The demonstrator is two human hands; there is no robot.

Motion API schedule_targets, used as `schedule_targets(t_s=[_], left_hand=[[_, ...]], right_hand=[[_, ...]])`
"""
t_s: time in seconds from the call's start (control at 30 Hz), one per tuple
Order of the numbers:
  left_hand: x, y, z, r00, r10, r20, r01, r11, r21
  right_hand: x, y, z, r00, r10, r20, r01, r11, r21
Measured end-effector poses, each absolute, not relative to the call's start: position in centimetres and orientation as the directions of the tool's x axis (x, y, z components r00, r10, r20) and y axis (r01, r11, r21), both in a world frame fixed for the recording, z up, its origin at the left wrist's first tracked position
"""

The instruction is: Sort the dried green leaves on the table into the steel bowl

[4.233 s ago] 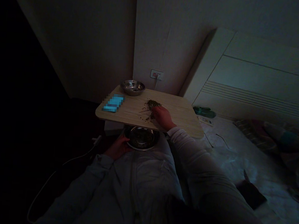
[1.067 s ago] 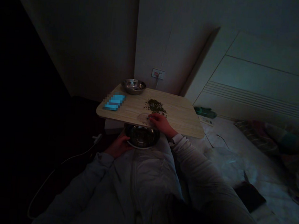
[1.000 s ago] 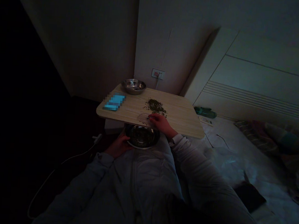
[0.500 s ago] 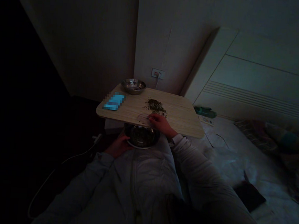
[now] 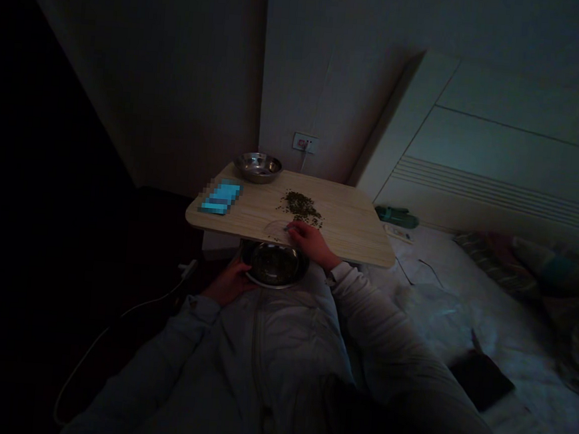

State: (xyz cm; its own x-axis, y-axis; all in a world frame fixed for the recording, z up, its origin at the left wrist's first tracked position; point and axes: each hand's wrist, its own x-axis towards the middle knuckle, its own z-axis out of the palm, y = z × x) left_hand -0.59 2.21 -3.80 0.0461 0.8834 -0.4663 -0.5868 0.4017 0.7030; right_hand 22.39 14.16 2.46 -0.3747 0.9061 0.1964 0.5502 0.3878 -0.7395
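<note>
A steel bowl (image 5: pixel 258 177) stood at the far left corner of the worktop (image 5: pixel 352 215); reflections hid whether anything lay in it. A second, darker bowl (image 5: pixel 275 285) sat on the person's lap just below the near edge, with small specks inside, too dim to name. The left hand (image 5: pixel 233 283) was closed on that bowl's left rim, thumb over the top. Dark green grains (image 5: pixel 300 205) lay loose in a heap about midway between the left and right edges, a few strays nearer the front. At the near edge the right hand (image 5: pixel 312 240) had its fingertips drawn together, pinching a clear rounded piece (image 5: pixel 274 229). A blue-lit rectangle (image 5: pixel 221 198) lay beside the left edge.
</note>
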Motion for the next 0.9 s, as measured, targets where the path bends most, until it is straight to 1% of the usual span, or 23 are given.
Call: schedule_targets(t_s=[0.27,0.37,0.53,0.63,0.77,0.9], left_hand=[[-0.3,2.0,-3.3,0.041,0.876,-0.481,-0.597,0.408,0.691],[-0.2,1.9,-3.1,0.043,0.877,-0.478,-0.594,0.407,0.694],[-0.3,2.0,-3.3,0.036,0.875,-0.482,-0.593,0.407,0.695],[-0.4,2.1,-3.5,0.034,0.876,-0.481,-0.594,0.405,0.695],[-0.5,2.1,-3.7,0.045,0.881,-0.471,-0.594,0.403,0.696],[-0.6,2.2,-3.8,0.038,0.878,-0.476,-0.601,0.401,0.692]], right_hand=[[22.0,13.7,2.7,-0.311,0.941,0.137,0.593,0.304,-0.745],[22.1,13.9,2.3,-0.302,0.943,0.14,0.559,0.294,-0.775],[22.4,14.6,1.4,-0.273,0.946,0.174,0.455,0.287,-0.843],[22.4,14.8,1.2,-0.244,0.957,0.154,0.429,0.249,-0.868],[21.6,14.6,1.7,-0.23,0.967,0.109,0.429,0.201,-0.88],[20.4,14.6,2.4,-0.196,0.976,0.095,0.473,0.179,-0.863]])
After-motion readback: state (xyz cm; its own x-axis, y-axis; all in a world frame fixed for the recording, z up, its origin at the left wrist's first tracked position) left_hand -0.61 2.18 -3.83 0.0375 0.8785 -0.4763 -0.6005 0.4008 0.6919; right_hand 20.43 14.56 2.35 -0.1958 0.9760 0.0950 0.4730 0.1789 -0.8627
